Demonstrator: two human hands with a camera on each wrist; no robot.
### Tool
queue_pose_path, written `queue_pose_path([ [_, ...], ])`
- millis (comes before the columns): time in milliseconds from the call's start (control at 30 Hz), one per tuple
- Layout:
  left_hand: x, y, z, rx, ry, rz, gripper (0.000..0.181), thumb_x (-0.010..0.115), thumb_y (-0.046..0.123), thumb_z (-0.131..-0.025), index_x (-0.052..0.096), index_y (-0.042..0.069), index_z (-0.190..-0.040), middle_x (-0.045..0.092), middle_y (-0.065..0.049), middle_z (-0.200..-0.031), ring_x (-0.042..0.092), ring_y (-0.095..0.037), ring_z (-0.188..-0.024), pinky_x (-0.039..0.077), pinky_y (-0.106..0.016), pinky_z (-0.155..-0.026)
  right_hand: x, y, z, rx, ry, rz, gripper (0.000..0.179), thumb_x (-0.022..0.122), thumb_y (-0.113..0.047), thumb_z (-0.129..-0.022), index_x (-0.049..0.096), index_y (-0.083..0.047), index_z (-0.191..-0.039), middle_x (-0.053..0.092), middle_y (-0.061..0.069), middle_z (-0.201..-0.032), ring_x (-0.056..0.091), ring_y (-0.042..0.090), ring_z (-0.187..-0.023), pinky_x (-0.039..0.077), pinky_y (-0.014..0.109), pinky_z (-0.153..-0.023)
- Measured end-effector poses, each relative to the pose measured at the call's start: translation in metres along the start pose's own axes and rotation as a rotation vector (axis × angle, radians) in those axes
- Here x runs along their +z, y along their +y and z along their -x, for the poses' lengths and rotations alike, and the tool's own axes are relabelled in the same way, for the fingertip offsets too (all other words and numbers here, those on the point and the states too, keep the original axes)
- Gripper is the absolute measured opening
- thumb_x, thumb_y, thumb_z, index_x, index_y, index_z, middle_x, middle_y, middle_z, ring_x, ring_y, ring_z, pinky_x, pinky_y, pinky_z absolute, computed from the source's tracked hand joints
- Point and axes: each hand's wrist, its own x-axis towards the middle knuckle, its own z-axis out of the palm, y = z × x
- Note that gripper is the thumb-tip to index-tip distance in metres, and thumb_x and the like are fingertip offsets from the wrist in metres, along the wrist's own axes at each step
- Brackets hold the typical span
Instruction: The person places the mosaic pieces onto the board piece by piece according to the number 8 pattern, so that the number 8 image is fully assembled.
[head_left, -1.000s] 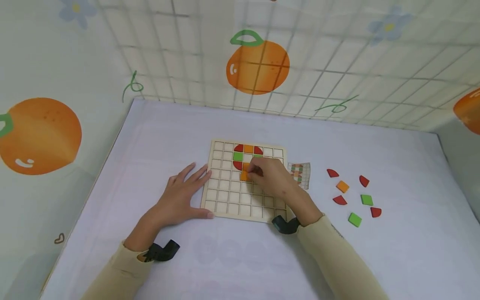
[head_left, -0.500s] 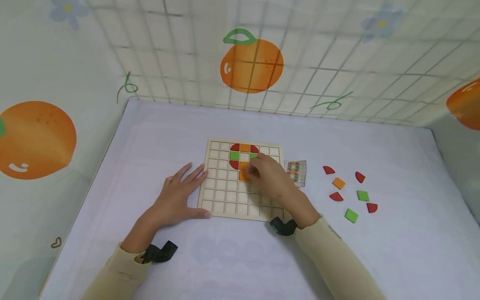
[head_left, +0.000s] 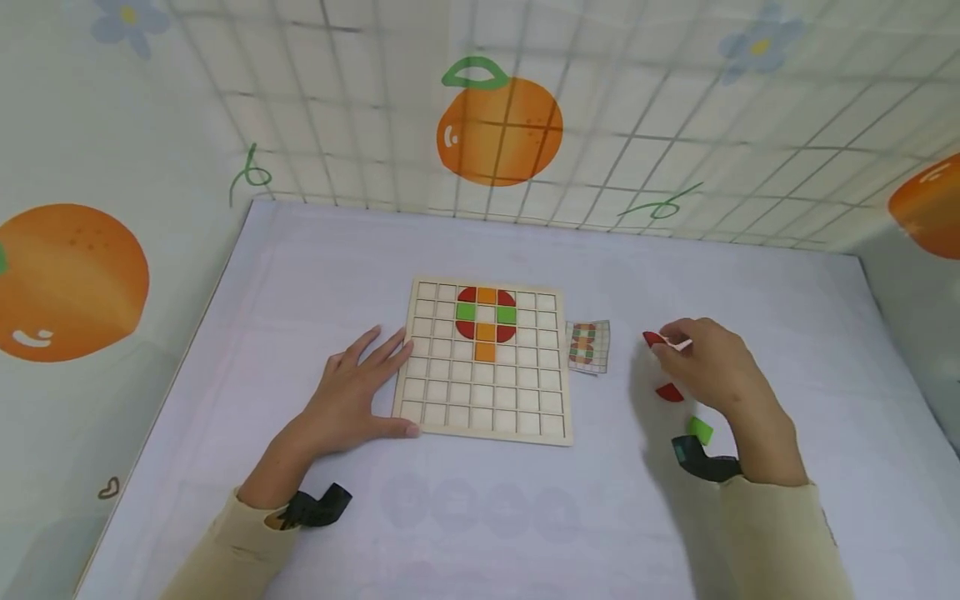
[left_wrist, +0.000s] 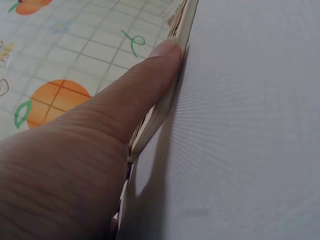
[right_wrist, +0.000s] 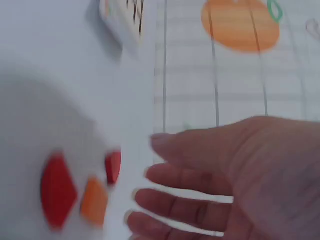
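A wooden grid board (head_left: pixel 450 392) lies on the table. Set into its upper part are red quarter-round tiles at the corners, green square tiles (head_left: pixel 506 315) at the sides and orange square tiles (head_left: pixel 485 352) down the middle. My left hand (head_left: pixel 348 392) rests at the board's left edge, fingers spread; in the left wrist view the thumb (left_wrist: pixel 150 80) touches the rim. Over the loose tiles at the right hovers my right hand (head_left: pixel 712 362), its fingertips near a red quarter-round tile (head_left: pixel 652 337). The right wrist view, blurred, shows thumb and fingers apart with nothing between them.
A small printed pattern card (head_left: pixel 588 347) lies just right of the board. Another red quarter-round tile (head_left: pixel 670 392) and a green square tile (head_left: pixel 701 430) sit near the right wrist. An orange square tile (right_wrist: pixel 94 202) shows in the right wrist view.
My right hand has left the board and moved right to the loose tiles. An orange tile it was touching now lies in the board's grid. The left hand stays at the edge.
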Motion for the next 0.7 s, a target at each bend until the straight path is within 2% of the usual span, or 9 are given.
queue_pose_path([
  [67, 0.0, -0.001, 0.0, 0.002, 0.002, -0.001, 0.116, 0.09, 0.058, -0.075, 0.03, 0.02, -0.166, 0.016, 0.007, -0.174, 0.0, -0.027, -0.16, 0.023, -0.055, -0.113, -0.003, 0.013, 0.004, 0.04, -0.046, 0.015, 0.048, 0.061, -0.028, -0.104, 0.057, 0.007, -0.137, 0.055, 0.032, -0.131, 0.058, 0.049, -0.112, 0.056, 0.057, -0.077],
  [133, 0.0, -0.002, 0.0, 0.003, 0.001, -0.001, 0.116, 0.09, 0.058, -0.075, 0.029, 0.021, -0.167, 0.015, 0.008, -0.174, -0.001, -0.026, -0.16, 0.022, -0.054, -0.113, -0.003, 0.021, 0.008, 0.039, -0.072, 0.024, 0.046, 0.063, -0.026, -0.102, 0.058, 0.007, -0.134, 0.055, 0.032, -0.128, 0.058, 0.049, -0.111, 0.055, 0.057, -0.077],
  [333, 0.002, -0.003, 0.0, 0.005, 0.005, 0.005, 0.116, 0.09, 0.059, -0.075, 0.029, 0.022, -0.167, 0.014, 0.009, -0.174, -0.002, -0.026, -0.16, 0.021, -0.055, -0.114, 0.011, 0.025, 0.019, -0.036, -0.102, 0.024, 0.027, 0.077, -0.015, -0.094, 0.064, 0.004, -0.109, 0.067, 0.016, -0.1, 0.061, 0.04, -0.097, 0.051, 0.056, -0.083],
  [467, 0.003, -0.003, 0.001, 0.002, 0.008, 0.005, 0.117, 0.09, 0.059, -0.074, 0.029, 0.022, -0.167, 0.014, 0.01, -0.174, -0.002, -0.026, -0.16, 0.02, -0.056, -0.115, 0.018, 0.023, 0.024, -0.051, -0.049, 0.026, 0.02, 0.077, -0.011, -0.094, 0.068, 0.004, -0.103, 0.07, 0.013, -0.095, 0.064, 0.037, -0.092, 0.051, 0.056, -0.082],
  [600, 0.002, -0.003, 0.001, -0.001, 0.001, 0.001, 0.117, 0.089, 0.06, -0.075, 0.028, 0.022, -0.167, 0.013, 0.01, -0.174, -0.002, -0.026, -0.16, 0.021, -0.056, -0.115, 0.023, 0.022, 0.029, -0.057, 0.02, 0.07, 0.017, 0.071, -0.006, -0.096, 0.07, 0.008, -0.106, 0.068, 0.012, -0.085, 0.06, 0.031, -0.077, 0.051, 0.046, -0.068],
  [700, 0.002, -0.002, 0.0, 0.001, -0.004, 0.0, 0.117, 0.089, 0.06, -0.075, 0.028, 0.022, -0.167, 0.014, 0.009, -0.174, -0.002, -0.026, -0.16, 0.021, -0.055, -0.114, 0.024, 0.022, 0.032, -0.039, 0.065, 0.088, 0.017, 0.066, -0.003, -0.097, 0.07, 0.009, -0.109, 0.066, 0.014, -0.082, 0.056, 0.031, -0.073, 0.049, 0.043, -0.064],
])
